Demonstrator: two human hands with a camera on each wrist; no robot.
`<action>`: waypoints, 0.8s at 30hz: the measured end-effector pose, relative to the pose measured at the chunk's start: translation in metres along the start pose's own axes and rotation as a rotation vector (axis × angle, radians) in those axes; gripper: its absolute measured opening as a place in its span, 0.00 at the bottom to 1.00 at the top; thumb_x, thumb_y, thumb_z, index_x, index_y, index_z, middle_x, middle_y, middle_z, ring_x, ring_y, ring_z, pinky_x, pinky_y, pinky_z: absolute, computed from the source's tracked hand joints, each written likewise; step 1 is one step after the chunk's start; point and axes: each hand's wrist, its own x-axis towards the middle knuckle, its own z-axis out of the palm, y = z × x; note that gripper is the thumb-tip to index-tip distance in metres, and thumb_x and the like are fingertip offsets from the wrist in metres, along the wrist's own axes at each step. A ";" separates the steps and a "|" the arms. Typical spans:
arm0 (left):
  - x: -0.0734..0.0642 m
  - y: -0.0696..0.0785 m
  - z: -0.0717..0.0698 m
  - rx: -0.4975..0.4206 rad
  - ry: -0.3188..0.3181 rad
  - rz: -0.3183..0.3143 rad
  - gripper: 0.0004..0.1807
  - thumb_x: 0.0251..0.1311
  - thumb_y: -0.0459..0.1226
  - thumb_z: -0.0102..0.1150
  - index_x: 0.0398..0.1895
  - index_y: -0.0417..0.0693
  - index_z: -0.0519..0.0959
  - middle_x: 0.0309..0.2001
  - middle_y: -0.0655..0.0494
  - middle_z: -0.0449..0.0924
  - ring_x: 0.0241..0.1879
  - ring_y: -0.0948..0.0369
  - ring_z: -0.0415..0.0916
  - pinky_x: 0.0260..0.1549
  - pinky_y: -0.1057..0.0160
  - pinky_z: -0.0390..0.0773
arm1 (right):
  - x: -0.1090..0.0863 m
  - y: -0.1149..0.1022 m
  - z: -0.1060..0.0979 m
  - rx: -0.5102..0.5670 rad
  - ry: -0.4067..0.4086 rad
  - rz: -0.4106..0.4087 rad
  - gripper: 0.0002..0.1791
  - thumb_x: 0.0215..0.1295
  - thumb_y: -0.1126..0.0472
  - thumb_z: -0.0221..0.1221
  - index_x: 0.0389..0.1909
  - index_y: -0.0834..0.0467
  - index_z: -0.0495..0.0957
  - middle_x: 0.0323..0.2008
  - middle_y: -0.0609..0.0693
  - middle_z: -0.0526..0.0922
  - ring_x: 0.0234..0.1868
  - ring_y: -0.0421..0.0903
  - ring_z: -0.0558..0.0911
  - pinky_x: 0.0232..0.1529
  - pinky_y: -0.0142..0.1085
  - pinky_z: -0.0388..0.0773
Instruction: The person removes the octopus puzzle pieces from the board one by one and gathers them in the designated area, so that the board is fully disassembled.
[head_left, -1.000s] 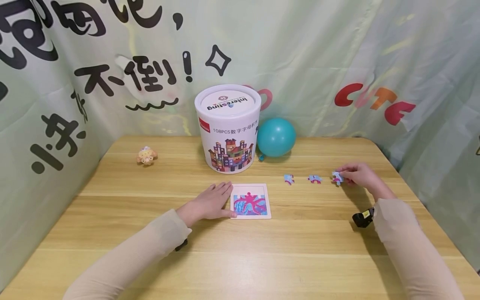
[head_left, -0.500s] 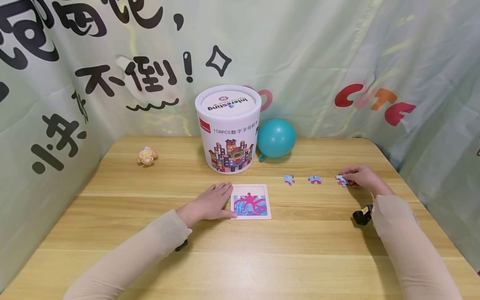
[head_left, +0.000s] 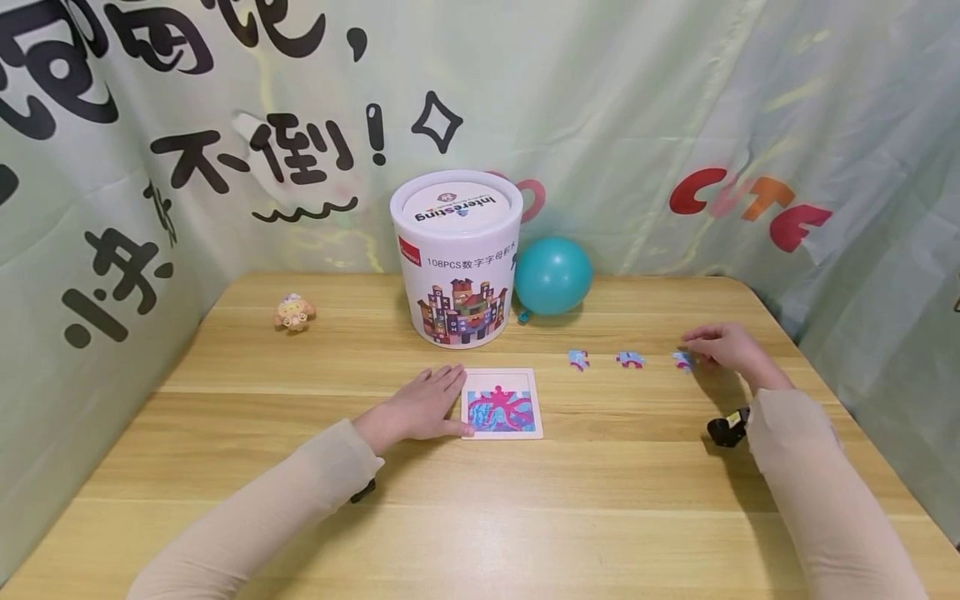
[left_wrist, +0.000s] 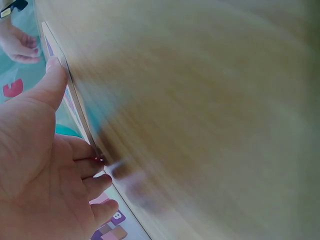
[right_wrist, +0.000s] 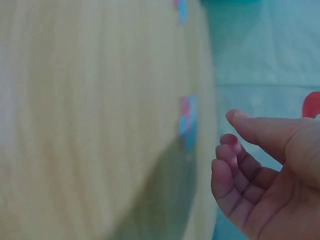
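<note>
My left hand (head_left: 422, 404) lies with extended fingers at the left edge of a square puzzle board (head_left: 538, 408). Its thumb touches the board's lower left corner. An octopus picture (head_left: 500, 412) fills the lower part of the board, with a bare strip above it. At the right, my right hand (head_left: 729, 346) hovers over a blue and pink jigsaw piece (head_left: 682, 361), partly hidden by the fingers. In the right wrist view this right hand (right_wrist: 265, 175) has loosely bent fingers with nothing between them, and the jigsaw piece (right_wrist: 188, 120) lies on the table apart from them.
Two more jigsaw pieces lie in a row to the left, one in the middle (head_left: 630, 359) and one nearer the board (head_left: 578, 359). A white bucket (head_left: 457, 267) and a teal balloon (head_left: 553, 275) stand behind. A small plush toy (head_left: 293, 312) sits back left.
My right hand shifted the jigsaw piece slightly right, turned it, laid it on the table and let go, lifting a little. The left hand stays put.
</note>
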 end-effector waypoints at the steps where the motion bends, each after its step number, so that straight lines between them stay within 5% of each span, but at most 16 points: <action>1: 0.000 0.000 0.000 -0.002 0.001 -0.002 0.51 0.56 0.65 0.44 0.71 0.38 0.47 0.71 0.46 0.40 0.69 0.51 0.39 0.65 0.51 0.42 | -0.001 -0.003 0.000 0.002 0.002 -0.014 0.21 0.69 0.62 0.49 0.53 0.76 0.67 0.21 0.49 0.72 0.22 0.45 0.69 0.26 0.36 0.70; 6: -0.001 0.000 0.000 -0.007 0.005 -0.003 0.51 0.56 0.65 0.44 0.71 0.38 0.48 0.71 0.46 0.41 0.69 0.51 0.39 0.65 0.50 0.42 | -0.007 -0.025 0.005 -0.029 0.013 -0.075 0.24 0.70 0.55 0.49 0.56 0.72 0.68 0.23 0.53 0.73 0.25 0.49 0.71 0.32 0.40 0.72; 13: -0.002 0.001 -0.001 -0.013 0.005 -0.003 0.50 0.56 0.64 0.45 0.70 0.38 0.48 0.71 0.45 0.41 0.69 0.51 0.39 0.65 0.50 0.42 | -0.014 -0.059 0.026 -0.041 0.016 -0.183 0.25 0.68 0.51 0.52 0.55 0.68 0.71 0.44 0.64 0.77 0.34 0.56 0.76 0.37 0.45 0.76; 24: -0.002 0.002 -0.001 -0.008 0.002 -0.007 0.50 0.57 0.64 0.44 0.71 0.39 0.47 0.71 0.46 0.40 0.69 0.51 0.38 0.65 0.51 0.41 | -0.019 -0.103 0.064 -0.044 -0.041 -0.324 0.17 0.64 0.57 0.57 0.49 0.64 0.77 0.40 0.60 0.78 0.34 0.57 0.75 0.30 0.41 0.76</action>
